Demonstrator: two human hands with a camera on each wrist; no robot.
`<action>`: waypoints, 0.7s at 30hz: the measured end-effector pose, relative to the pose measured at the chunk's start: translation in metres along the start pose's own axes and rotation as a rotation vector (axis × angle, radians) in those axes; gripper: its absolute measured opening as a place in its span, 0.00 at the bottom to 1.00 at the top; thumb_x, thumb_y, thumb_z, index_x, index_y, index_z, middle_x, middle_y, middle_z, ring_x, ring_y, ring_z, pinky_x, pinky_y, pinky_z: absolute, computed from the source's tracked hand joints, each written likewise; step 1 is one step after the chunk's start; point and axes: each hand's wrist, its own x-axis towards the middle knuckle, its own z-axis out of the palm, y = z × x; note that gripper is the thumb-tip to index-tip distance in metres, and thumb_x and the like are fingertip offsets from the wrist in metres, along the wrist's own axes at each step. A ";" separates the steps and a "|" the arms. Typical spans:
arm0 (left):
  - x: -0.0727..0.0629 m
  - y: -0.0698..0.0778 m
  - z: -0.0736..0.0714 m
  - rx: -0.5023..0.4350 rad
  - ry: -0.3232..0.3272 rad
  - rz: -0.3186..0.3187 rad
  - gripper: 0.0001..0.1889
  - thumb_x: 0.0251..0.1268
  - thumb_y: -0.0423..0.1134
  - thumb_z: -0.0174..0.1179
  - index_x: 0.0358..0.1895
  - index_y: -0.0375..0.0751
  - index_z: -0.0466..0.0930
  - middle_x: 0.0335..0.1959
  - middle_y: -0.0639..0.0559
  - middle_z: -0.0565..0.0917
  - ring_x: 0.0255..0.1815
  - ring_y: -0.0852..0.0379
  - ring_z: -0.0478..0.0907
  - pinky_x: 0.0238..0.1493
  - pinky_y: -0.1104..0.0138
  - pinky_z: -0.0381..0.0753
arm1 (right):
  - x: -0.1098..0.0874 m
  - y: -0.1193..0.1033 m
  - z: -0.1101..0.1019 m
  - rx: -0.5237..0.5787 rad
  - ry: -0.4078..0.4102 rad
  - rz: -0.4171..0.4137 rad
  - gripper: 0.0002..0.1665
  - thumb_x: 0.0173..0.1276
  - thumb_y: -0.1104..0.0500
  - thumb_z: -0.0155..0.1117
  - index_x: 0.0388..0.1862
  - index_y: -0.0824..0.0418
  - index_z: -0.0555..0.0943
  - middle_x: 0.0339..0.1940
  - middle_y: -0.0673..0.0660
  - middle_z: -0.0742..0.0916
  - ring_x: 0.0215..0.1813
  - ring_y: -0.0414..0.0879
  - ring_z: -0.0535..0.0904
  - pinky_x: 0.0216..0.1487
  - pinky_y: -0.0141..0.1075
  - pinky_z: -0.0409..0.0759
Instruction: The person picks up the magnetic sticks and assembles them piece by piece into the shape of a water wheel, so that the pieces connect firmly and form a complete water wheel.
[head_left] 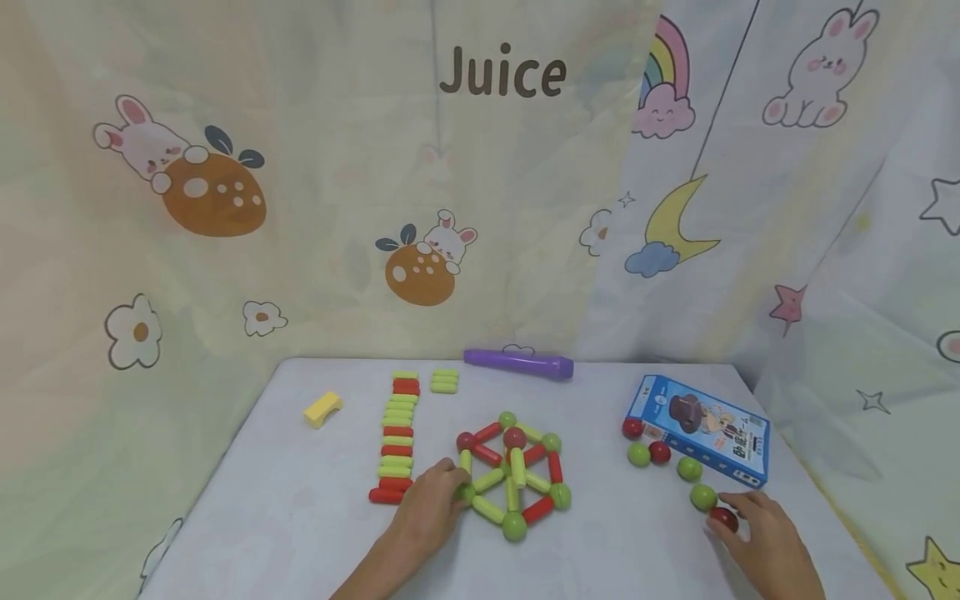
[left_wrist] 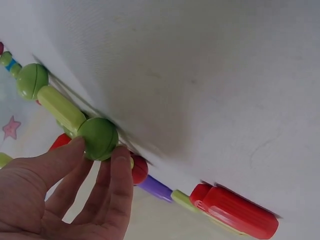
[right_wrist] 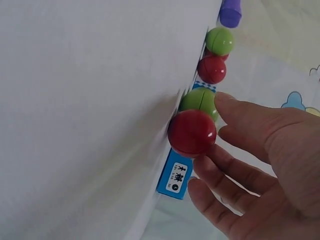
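Note:
On the table stands a wheel-like structure of red and light-green rods joined by balls, with a red ball raised at its middle. My left hand pinches a green ball at the structure's left corner between thumb and fingers. A light-green rod runs from that ball to another green ball. Over at the right, my right hand has its thumb and fingers around a loose red ball. Right beside this one sits a green ball.
A column of red and light-green rods lies left of the structure. Beyond are a yellow arched block, several light-green rods and a purple stick. More balls lie along a blue box at the right.

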 end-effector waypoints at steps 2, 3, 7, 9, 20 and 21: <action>0.000 0.000 0.000 0.009 0.004 -0.003 0.17 0.62 0.34 0.79 0.54 0.38 0.91 0.38 0.54 0.83 0.37 0.61 0.76 0.41 0.69 0.85 | 0.000 -0.002 0.001 0.004 -0.005 0.012 0.34 0.66 0.57 0.82 0.62 0.77 0.81 0.50 0.73 0.84 0.47 0.61 0.79 0.54 0.62 0.84; -0.001 0.000 -0.001 0.020 0.008 -0.004 0.17 0.61 0.34 0.80 0.54 0.38 0.91 0.38 0.53 0.83 0.37 0.61 0.76 0.41 0.69 0.85 | 0.000 -0.003 0.002 0.004 -0.006 0.017 0.34 0.66 0.57 0.82 0.62 0.77 0.81 0.51 0.73 0.83 0.47 0.61 0.79 0.55 0.62 0.84; -0.006 -0.002 -0.010 0.107 0.043 -0.010 0.18 0.59 0.34 0.81 0.52 0.39 0.90 0.41 0.51 0.84 0.42 0.57 0.78 0.45 0.64 0.87 | 0.001 -0.003 0.004 -0.003 -0.022 0.041 0.35 0.66 0.56 0.82 0.63 0.77 0.80 0.53 0.74 0.83 0.49 0.62 0.78 0.56 0.63 0.83; -0.010 -0.008 -0.020 0.175 0.076 -0.017 0.17 0.56 0.34 0.83 0.48 0.40 0.90 0.40 0.51 0.84 0.42 0.55 0.78 0.45 0.61 0.86 | 0.000 -0.002 0.005 -0.003 -0.024 0.043 0.36 0.66 0.55 0.83 0.63 0.76 0.80 0.54 0.76 0.82 0.50 0.64 0.78 0.56 0.63 0.83; -0.025 -0.050 -0.046 0.413 0.028 -0.165 0.08 0.53 0.34 0.84 0.34 0.43 0.93 0.26 0.54 0.79 0.31 0.54 0.69 0.35 0.60 0.69 | -0.003 0.004 0.005 0.006 0.009 0.063 0.40 0.67 0.53 0.82 0.67 0.77 0.76 0.62 0.81 0.77 0.63 0.78 0.72 0.62 0.71 0.76; -0.026 -0.051 -0.045 0.428 0.023 -0.161 0.08 0.54 0.34 0.84 0.34 0.43 0.93 0.25 0.54 0.78 0.31 0.54 0.69 0.35 0.60 0.69 | -0.003 0.003 0.006 0.012 0.037 0.048 0.40 0.67 0.54 0.82 0.67 0.77 0.76 0.62 0.81 0.78 0.63 0.77 0.72 0.62 0.71 0.76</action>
